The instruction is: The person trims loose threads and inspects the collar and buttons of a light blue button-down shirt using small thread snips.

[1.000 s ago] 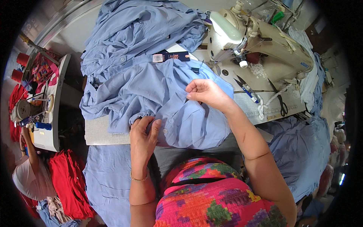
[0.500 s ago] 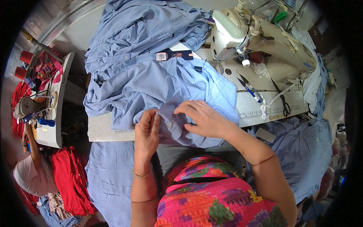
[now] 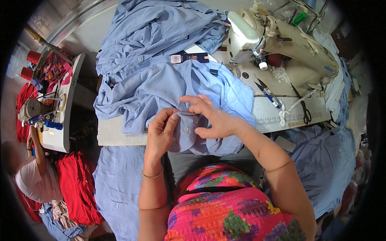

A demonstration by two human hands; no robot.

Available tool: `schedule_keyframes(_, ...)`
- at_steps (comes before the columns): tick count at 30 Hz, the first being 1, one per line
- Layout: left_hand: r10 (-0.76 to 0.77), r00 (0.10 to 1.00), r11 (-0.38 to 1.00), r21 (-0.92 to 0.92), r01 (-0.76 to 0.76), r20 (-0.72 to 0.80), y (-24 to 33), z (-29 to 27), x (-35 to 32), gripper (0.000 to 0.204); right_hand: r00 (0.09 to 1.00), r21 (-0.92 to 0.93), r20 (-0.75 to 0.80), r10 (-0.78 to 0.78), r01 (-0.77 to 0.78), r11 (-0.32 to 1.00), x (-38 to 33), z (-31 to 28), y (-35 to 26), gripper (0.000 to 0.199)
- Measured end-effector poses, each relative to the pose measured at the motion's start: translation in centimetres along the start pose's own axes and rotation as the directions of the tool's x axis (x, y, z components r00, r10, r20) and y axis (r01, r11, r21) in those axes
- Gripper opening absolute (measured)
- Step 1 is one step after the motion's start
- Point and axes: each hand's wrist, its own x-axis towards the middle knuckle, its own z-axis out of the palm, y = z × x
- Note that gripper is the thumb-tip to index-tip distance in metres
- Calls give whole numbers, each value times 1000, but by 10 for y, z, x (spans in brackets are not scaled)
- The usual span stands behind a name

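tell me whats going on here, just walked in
A person has both hands at a light blue shirt on a worktable. The left hand appears to pinch the cloth, while the right hand is open over it, thumb near a small button. The sewing machine stands beyond the right hand, with black scissors lying in front of it. Off to the left, a co-worker is at another table.

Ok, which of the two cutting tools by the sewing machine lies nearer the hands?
The snips with blue handles, on the side toward the right hand. The other pair, the black-handled scissors, lies farther right.
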Motion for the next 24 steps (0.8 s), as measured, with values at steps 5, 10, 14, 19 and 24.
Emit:
schedule_keyframes(5, 299, 952, 925, 265, -273, -62, -7, 13, 7, 11, 942, 469, 116, 314, -331, 819, 5, -6, -12, 73)
schedule_keyframes(10, 558, 827, 721, 536, -440, -72, 24, 27, -19, 15, 965, 424, -8, 261, -233, 875, 1, -14, -2, 67)
schedule_keyframes(14, 405, 913, 851, 344, -397, 52, 12, 46, -31, 27, 968, 246, -43, 246, -228, 942, 3, -24, -16, 56)
schedule_keyframes(19, 481, 873, 636, 653, -411, 81, -4, 55, -16, 49, 954, 45, -255, 158, -152, 987, -1, -38, -5, 44)
schedule_keyframes(24, 428, 904, 706, 617, -348, 20, -14, 49, -18, 45, 802, -79, -257, 539, -573, 816, -19, -52, -11, 34)
